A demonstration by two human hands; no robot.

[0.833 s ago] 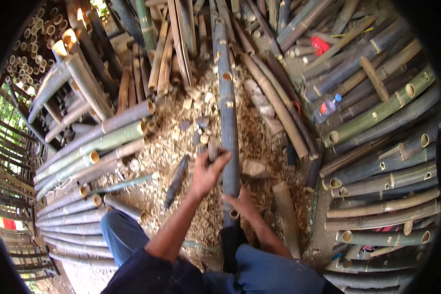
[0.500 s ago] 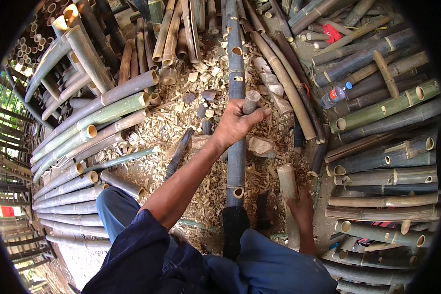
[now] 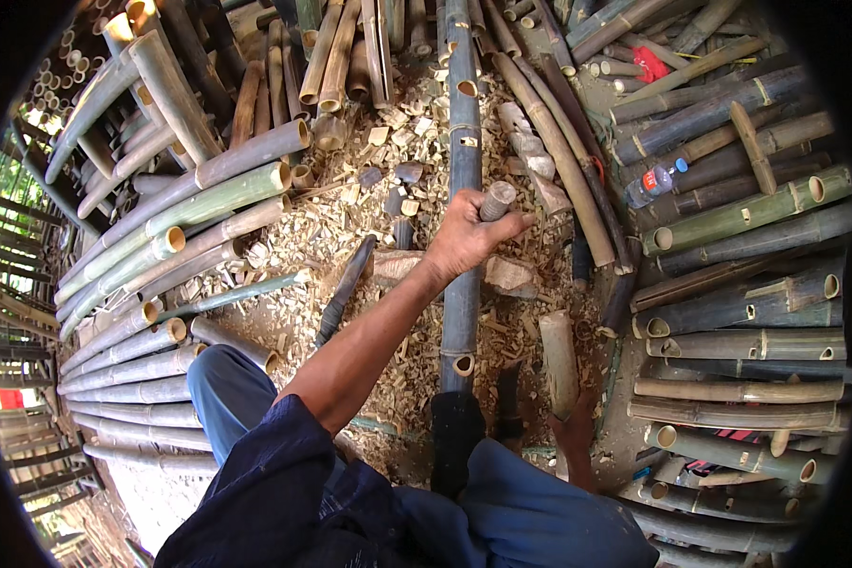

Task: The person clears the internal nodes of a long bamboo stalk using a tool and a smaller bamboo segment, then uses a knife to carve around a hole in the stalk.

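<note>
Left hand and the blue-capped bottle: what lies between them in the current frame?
Wood chips, a pale wood piece and long brown bamboo poles lie between the left hand and the bottle, as the head view shows.

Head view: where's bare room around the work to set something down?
Sunlit floor left of the left knee, below the lowest left-side bamboo, looks bare. A narrower strip of dirt runs between the pale club and the bamboo stacked on the right. Crowded: the middle, where chips litter both sides of the dark pole.
</note>
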